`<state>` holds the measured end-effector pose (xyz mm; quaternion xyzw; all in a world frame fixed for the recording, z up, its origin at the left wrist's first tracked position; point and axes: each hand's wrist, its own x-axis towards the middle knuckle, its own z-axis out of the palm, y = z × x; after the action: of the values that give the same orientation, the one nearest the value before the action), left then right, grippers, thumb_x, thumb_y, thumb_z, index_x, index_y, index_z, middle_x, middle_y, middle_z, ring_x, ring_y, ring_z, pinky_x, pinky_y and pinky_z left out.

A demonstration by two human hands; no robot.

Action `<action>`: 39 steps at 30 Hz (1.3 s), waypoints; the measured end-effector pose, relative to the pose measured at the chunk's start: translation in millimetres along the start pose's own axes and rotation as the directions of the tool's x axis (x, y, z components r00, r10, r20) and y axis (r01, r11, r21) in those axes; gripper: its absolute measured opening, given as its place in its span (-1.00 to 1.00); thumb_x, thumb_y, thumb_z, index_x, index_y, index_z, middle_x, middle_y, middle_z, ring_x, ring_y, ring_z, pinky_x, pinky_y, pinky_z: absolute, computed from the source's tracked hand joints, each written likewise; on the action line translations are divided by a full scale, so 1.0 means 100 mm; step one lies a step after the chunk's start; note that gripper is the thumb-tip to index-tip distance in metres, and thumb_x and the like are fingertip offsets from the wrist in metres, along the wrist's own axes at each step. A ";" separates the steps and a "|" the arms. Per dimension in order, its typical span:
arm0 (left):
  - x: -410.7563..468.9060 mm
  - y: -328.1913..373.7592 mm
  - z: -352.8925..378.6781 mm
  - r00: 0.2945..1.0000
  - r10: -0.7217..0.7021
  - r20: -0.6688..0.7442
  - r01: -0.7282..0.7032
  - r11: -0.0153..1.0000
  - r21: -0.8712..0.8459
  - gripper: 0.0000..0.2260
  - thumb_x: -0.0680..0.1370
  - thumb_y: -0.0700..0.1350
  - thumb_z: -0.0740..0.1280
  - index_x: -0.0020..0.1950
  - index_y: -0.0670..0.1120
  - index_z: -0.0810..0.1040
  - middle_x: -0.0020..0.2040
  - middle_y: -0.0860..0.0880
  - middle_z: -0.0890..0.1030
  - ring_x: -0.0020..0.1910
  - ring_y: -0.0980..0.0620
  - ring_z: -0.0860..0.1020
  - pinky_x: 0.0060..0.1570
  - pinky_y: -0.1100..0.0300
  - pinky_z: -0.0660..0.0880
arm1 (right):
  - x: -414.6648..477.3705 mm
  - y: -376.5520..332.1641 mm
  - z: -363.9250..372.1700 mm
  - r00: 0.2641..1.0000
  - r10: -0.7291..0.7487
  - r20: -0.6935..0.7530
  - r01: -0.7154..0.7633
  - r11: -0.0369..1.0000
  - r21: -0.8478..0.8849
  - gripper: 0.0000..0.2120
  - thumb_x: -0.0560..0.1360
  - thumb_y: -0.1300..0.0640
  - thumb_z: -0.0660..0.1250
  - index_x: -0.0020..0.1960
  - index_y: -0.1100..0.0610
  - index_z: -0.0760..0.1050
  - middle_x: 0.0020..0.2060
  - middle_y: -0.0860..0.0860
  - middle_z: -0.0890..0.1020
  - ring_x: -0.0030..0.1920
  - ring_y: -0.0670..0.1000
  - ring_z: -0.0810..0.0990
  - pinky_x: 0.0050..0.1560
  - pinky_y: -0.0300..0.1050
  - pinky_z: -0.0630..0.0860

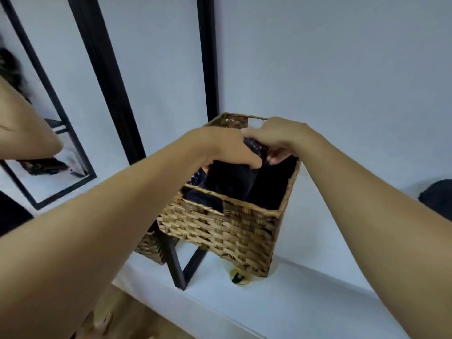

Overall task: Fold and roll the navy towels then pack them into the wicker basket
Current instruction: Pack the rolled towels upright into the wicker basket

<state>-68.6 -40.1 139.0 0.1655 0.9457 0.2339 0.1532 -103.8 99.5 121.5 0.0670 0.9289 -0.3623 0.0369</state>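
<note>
A brown wicker basket (227, 231) stands on a white surface against the wall. Over its open top, my left hand (225, 145) and my right hand (281, 135) both grip a rolled navy towel (230, 179), which stands upright and reaches down into the basket. Another navy towel (203, 200) lies inside at the near left, showing through the handle gap. The right half of the basket's inside is dark and I cannot tell what it holds.
Another navy towel (437, 196) lies on the white surface (305, 294) at the far right. A black-framed mirror (107, 77) leans on the wall to the left and reflects my arm. A small gold object (238, 277) sits under the basket's front corner.
</note>
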 end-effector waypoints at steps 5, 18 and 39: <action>0.07 -0.07 0.21 0.999 0.025 0.030 -0.028 0.993 0.113 -0.76 0.47 0.02 0.40 -0.18 -0.07 0.40 -0.13 -0.07 0.51 -0.19 -0.02 0.50 -0.29 0.16 0.42 | 0.03 0.06 0.17 0.992 0.099 0.084 -0.088 0.988 -0.128 -0.48 0.56 -0.15 0.26 0.20 0.31 0.47 0.02 0.26 0.63 -0.22 0.17 0.64 0.00 0.03 0.65; 0.24 -0.06 0.47 0.976 -0.048 0.212 -0.035 0.929 0.369 -0.66 0.51 0.00 0.41 0.15 -0.18 0.44 -0.15 -0.05 0.48 -0.06 -0.19 0.59 -0.02 0.05 0.59 | 0.01 0.17 0.43 0.984 0.111 0.137 -0.035 0.885 -0.464 -0.79 0.62 0.19 0.21 0.12 0.29 0.52 -0.09 0.17 0.59 -0.28 0.13 0.58 -0.26 -0.06 0.53; 1.38 2.73 2.51 0.921 0.255 0.295 -0.150 0.930 -0.336 -0.74 0.58 -0.03 0.33 0.08 -0.21 0.45 0.02 -0.17 0.56 0.00 -0.20 0.63 0.04 -0.06 0.62 | -0.83 2.96 -1.61 0.758 0.423 -0.496 -0.516 0.854 -0.061 -0.74 0.54 0.27 0.26 0.21 0.26 0.52 0.11 0.16 0.62 0.12 0.16 0.59 0.13 -0.02 0.54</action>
<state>-34.7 339.3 31.9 0.2751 0.8356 0.3611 0.3093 19.2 416.0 51.6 0.3796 0.8935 -0.2220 -0.0908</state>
